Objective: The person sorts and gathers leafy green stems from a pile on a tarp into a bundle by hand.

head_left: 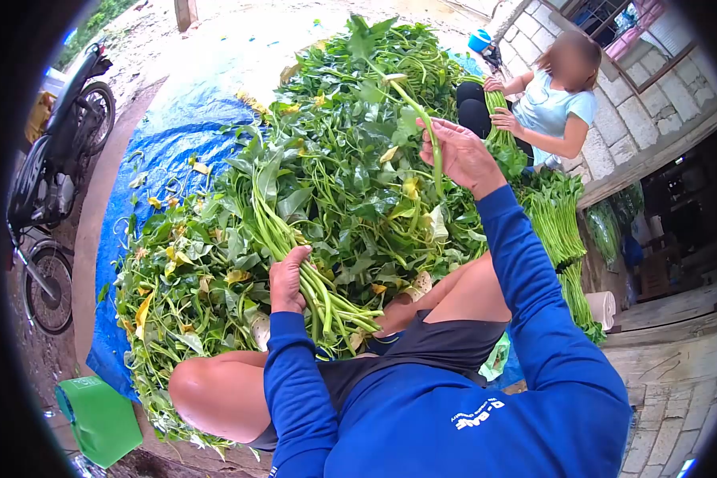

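Observation:
My left hand (290,280) is closed round a bunch of long green leafy stems (320,296), their cut ends pointing toward my lap. Raised to the right, my right hand (459,156) pinches a single thick green stem (413,102) with leaves at its far tip. Beneath and beyond both hands spreads a large heap of leafy greens (358,183), with some yellowed leaves mixed in. The heap lies on a blue tarp (163,147) and reaches up to my legs.
At the right, another person (551,103) holds a bunch of stems. Bundled greens (556,227) lie beside the block wall (613,135). A motorcycle (60,175) stands at the left, and a green plastic container (99,418) sits at the lower left.

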`<control>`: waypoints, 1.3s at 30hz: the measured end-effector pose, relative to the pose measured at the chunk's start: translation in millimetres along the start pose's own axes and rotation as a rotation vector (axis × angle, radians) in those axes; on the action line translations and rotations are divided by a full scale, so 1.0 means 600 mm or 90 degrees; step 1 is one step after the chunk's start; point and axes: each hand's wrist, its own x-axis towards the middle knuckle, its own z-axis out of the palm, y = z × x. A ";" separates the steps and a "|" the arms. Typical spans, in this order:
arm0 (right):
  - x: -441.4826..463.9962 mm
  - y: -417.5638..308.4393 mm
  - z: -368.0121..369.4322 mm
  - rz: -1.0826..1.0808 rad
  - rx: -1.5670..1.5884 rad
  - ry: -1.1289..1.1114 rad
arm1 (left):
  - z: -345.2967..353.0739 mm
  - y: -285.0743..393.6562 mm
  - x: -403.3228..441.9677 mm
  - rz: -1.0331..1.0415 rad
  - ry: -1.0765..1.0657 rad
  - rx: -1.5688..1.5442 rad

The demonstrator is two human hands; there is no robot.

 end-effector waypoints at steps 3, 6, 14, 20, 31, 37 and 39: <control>-0.026 0.005 0.052 -0.052 -0.046 0.011 | 0.004 -0.003 0.004 -0.002 0.002 -0.006; -0.045 0.056 0.091 -0.087 -0.280 0.041 | 0.007 -0.001 0.010 -0.004 0.002 -0.007; -0.056 0.194 0.040 -0.002 -0.504 0.041 | 0.000 -0.019 0.023 -0.015 0.020 0.002; -0.079 0.243 0.014 0.026 -0.383 0.114 | -0.016 -0.033 0.036 -0.035 0.011 0.017; -0.115 0.231 0.059 0.093 -0.108 0.126 | -0.028 -0.047 0.057 -0.052 0.000 0.019; -0.146 0.215 0.125 -0.011 -0.199 0.117 | -0.051 -0.072 0.073 -0.038 0.024 0.120; -0.143 0.230 0.127 -0.066 -0.252 0.129 | -0.063 -0.089 0.091 0.010 0.034 0.193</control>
